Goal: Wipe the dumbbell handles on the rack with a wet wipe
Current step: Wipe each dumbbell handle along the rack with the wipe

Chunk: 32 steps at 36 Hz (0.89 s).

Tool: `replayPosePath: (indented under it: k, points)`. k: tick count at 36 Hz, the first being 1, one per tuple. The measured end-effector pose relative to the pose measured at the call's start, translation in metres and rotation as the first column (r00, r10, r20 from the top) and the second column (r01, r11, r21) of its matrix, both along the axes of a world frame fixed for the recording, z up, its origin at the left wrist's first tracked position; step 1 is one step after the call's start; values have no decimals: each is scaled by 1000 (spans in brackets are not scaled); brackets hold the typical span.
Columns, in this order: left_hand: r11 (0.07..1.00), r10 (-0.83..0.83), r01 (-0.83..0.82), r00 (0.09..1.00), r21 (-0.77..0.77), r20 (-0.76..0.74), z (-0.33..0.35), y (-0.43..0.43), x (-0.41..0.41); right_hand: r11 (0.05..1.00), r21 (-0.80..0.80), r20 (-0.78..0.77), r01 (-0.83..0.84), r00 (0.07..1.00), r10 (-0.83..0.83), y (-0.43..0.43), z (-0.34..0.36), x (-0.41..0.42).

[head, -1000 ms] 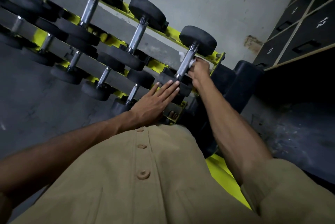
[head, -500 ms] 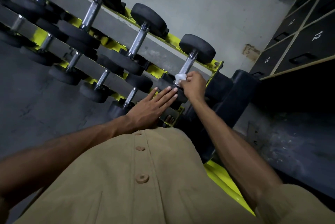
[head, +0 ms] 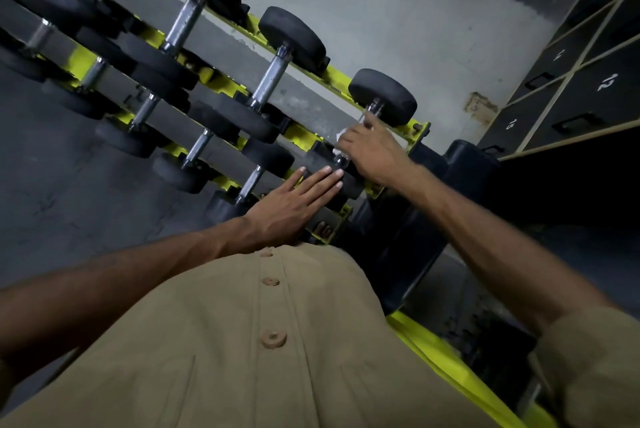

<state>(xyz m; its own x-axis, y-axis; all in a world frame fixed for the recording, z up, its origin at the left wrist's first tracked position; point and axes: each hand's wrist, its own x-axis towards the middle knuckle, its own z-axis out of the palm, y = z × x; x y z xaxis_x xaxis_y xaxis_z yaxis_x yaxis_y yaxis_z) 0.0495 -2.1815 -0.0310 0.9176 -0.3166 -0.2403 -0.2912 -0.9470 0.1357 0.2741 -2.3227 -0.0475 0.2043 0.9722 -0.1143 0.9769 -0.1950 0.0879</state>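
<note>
Gripping white wet wipe (head: 341, 137) round chrome dumbbell handle (head: 349, 150), right hand (head: 375, 154); left hand (head: 294, 206) flat w/ straight fingers on rubber head.

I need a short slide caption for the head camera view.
Right hand wipes the end dumbbell's handle with a wet wipe; left hand rests flat on the rack.

Head view looks steeply down, close over the rack (head: 332, 76).

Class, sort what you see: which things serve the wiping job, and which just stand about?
Job: wipe, dumbbell being wiped, rack, right hand gripping the wipe, left hand resting flat on it.
Standing about: lockers, black bin.
</note>
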Motion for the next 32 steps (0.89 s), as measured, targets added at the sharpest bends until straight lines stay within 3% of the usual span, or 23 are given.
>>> replayPosePath:
  k: [3,7,12,16,21,23,24,27,29,32]
  points:
    - [1000,15,-15,1000,-8,-4,0,0,0,995,-96,67,-42,997,48,5,17,24]
    - [1000,15,-15,1000,-4,-10,3,-3,-1,979,-197,64,47,997,-35,17,28,13]
    - [1000,4,-4,1000,-6,-1,6,-2,1,959,-222,-83,-174,984,160,23,29,-10]
    - [999,27,-28,999,-22,-17,5,-4,-1,995,-101,36,26,999,-23,14,36,17]
    - [998,35,-36,999,-42,-23,3,-4,-1,945,106,-147,309,945,-293,-9,23,-3]
    - [998,36,-37,999,-45,-20,2,-3,-1,852,151,-350,502,833,-429,-10,17,-22]
    - [998,35,-36,999,-44,-18,2,-3,-1,764,167,-463,623,734,-497,-8,12,-29]
    - [999,29,-29,1000,-39,-7,1,-3,-1,365,91,-756,927,303,-580,1,1,-45]
    - [999,30,-30,1000,-28,-4,1,-3,-1,175,-62,-850,983,40,-526,7,0,-53]
    - [999,30,-30,1000,-17,-1,4,-3,-1,32,-227,-886,973,-192,-422,13,-2,-51]
